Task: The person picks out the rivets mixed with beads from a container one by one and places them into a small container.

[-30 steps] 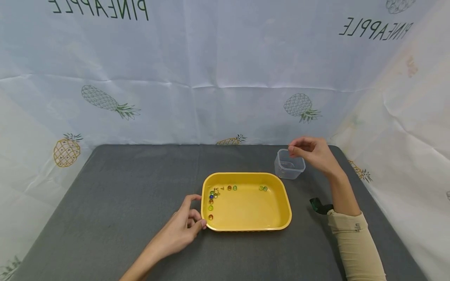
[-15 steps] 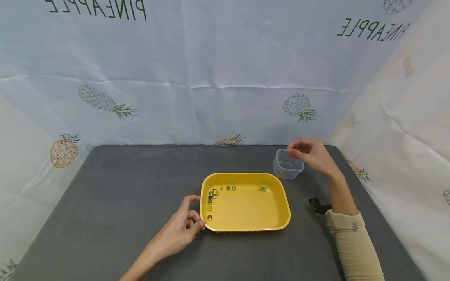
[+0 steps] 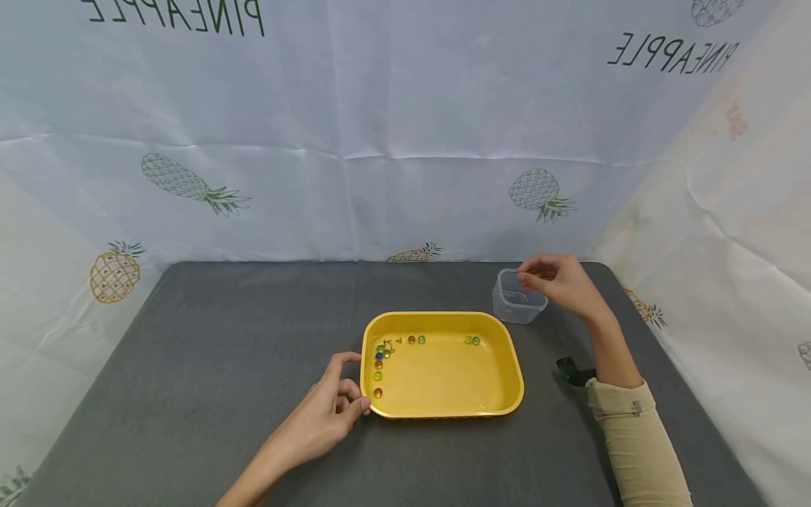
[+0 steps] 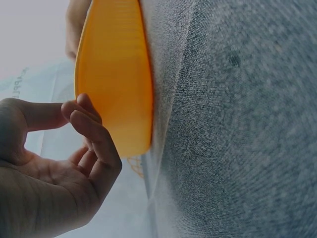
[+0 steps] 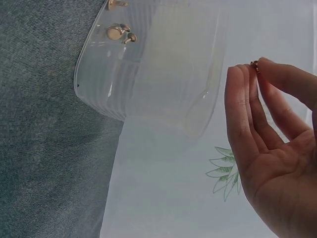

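Note:
Along its left rim, my left hand (image 3: 329, 408) grips the yellow tray (image 3: 450, 412), thumb at the near corner and index finger farther back. The left wrist view shows curled fingers (image 4: 94, 134) against the tray's orange-looking wall (image 4: 119, 74). Several glass marbles (image 3: 378, 376) and a few tiny gold pieces (image 3: 399, 340) lie in the tray, mostly at its left end. Over the clear plastic box (image 3: 522, 310), my right hand (image 3: 560, 282) pinches a small gold stud (image 5: 254, 65) between thumb and fingertips, mostly hidden. Several round-headed gold studs (image 5: 114, 32) lie inside the box.
A dark green object (image 3: 573, 372) shows by the right wrist, next to a beige sleeve (image 3: 636, 436). The grey tabletop (image 3: 253, 331) ends at a white pineapple-print curtain (image 3: 380, 197) behind the box.
My right hand has come down slightly over the clear box. The left hand stays on the tray's rim, and the tray and marbles look unchanged.

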`<state>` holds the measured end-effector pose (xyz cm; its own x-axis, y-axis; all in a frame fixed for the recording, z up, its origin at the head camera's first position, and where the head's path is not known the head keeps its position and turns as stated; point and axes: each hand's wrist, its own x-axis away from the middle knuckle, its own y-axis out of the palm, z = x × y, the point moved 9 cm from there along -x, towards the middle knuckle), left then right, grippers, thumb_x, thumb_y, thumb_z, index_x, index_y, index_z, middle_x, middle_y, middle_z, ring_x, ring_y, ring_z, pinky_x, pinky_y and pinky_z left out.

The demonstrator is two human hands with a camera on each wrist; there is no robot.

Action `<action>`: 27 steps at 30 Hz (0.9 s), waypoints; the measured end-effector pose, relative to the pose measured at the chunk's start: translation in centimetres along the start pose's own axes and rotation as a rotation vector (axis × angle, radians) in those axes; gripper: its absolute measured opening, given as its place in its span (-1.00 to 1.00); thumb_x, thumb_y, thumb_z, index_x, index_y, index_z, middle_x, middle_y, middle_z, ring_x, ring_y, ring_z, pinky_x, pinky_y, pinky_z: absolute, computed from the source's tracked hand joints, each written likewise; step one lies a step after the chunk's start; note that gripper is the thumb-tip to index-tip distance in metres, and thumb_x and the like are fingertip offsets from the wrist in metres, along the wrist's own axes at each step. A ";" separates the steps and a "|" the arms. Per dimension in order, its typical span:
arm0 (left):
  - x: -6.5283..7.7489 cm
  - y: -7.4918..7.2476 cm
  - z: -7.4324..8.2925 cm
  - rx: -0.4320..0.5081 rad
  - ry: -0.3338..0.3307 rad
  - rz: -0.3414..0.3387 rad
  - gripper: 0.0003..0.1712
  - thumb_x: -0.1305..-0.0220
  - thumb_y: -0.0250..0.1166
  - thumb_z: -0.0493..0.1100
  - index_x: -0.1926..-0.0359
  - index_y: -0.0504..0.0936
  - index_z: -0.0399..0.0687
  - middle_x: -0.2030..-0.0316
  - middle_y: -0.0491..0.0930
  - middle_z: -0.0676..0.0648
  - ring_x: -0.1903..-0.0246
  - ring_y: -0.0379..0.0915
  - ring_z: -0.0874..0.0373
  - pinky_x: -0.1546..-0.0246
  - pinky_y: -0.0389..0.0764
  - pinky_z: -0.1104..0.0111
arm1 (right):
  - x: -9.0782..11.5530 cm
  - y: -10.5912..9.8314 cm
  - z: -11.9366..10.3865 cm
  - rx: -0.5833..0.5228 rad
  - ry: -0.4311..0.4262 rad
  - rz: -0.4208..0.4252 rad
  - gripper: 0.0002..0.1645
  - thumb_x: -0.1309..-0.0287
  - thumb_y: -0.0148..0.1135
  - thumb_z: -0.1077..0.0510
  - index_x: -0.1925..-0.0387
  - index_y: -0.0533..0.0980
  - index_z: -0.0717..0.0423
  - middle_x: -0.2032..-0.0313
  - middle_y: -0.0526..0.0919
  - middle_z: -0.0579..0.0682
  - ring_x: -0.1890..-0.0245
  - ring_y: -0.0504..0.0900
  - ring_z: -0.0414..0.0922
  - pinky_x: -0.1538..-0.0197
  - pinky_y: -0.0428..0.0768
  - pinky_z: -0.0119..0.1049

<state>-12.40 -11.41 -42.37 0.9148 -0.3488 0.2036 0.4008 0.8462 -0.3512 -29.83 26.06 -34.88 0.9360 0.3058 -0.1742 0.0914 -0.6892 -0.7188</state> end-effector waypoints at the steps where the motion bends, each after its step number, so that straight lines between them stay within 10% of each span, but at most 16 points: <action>1: 0.0 0.0 0.0 0.000 0.000 0.000 -0.22 -0.54 0.32 -0.30 -0.57 0.08 -0.23 0.30 0.71 -0.11 0.54 0.41 0.24 0.49 0.40 0.41 | 0.0 0.0 0.0 0.005 0.001 -0.001 -0.84 -0.48 0.37 0.23 0.03 0.71 0.25 0.14 0.82 0.27 0.30 0.73 -0.39 0.15 0.69 -0.46; 27: 0.0 0.0 0.1 0.010 0.003 -0.004 -0.21 -0.55 0.31 -0.30 -0.58 0.07 -0.23 0.29 0.71 -0.12 0.54 0.42 0.24 0.49 0.41 0.41 | -0.1 0.7 0.4 0.079 0.069 -0.023 -0.73 -0.51 0.35 0.16 -0.05 0.69 0.30 0.12 0.82 0.24 0.12 0.80 0.15 0.15 0.65 -0.43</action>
<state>-12.40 -11.35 -42.31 0.9134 -0.3530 0.2025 0.4037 0.8489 -0.3413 -29.98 25.81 -35.65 0.9554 0.2730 -0.1124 0.0883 -0.6276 -0.7736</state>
